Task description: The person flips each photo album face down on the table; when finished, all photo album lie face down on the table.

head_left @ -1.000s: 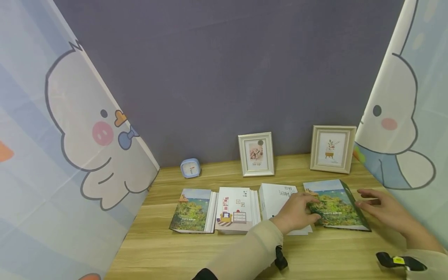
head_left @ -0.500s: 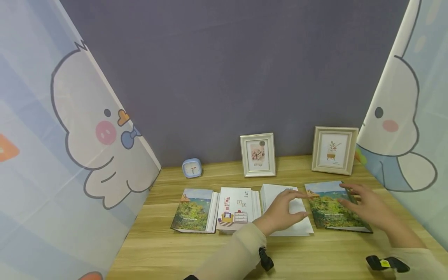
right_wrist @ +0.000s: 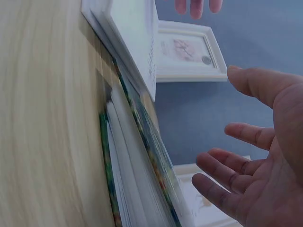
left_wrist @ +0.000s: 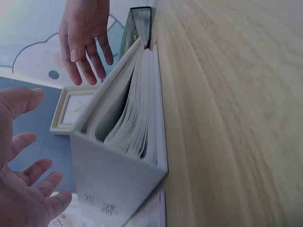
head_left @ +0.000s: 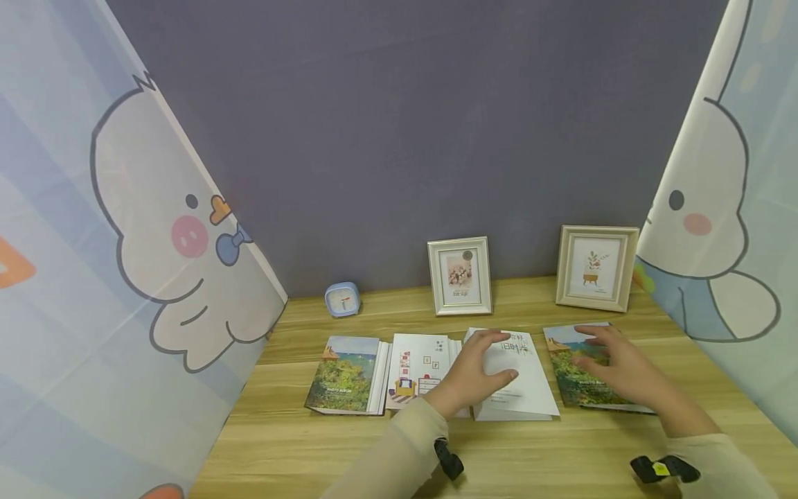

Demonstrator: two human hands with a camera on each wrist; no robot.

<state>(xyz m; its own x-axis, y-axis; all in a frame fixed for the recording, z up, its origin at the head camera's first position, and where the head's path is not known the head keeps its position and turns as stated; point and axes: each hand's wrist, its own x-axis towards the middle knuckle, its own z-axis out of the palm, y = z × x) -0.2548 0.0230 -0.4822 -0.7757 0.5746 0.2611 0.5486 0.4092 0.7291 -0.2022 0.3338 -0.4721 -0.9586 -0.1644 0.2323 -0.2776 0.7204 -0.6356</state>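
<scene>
Several albums lie in a row on the wooden table. My left hand (head_left: 472, 378), fingers spread, hovers over the left side of a white album (head_left: 526, 374) with Chinese lettering and holds nothing. The left wrist view shows this album's thick pages (left_wrist: 137, 109) beside the hand. My right hand (head_left: 626, 371), likewise spread, is above a photo album (head_left: 573, 384) with a painted landscape cover and covers part of it. Further left are a white album (head_left: 414, 364) with a furniture drawing, partly behind my left hand, and another landscape photo album (head_left: 341, 378).
At the back stand a small blue clock (head_left: 342, 299), a picture frame (head_left: 460, 276) with a flower print and a larger picture frame (head_left: 596, 269) with a plant print. A grey backdrop (head_left: 399, 152) rises behind; cartoon-printed curtains flank the table (head_left: 299, 457).
My left hand has left the right-hand landscape album and moved left over the white album. My right hand has come from that landscape album's right edge to above its cover.
</scene>
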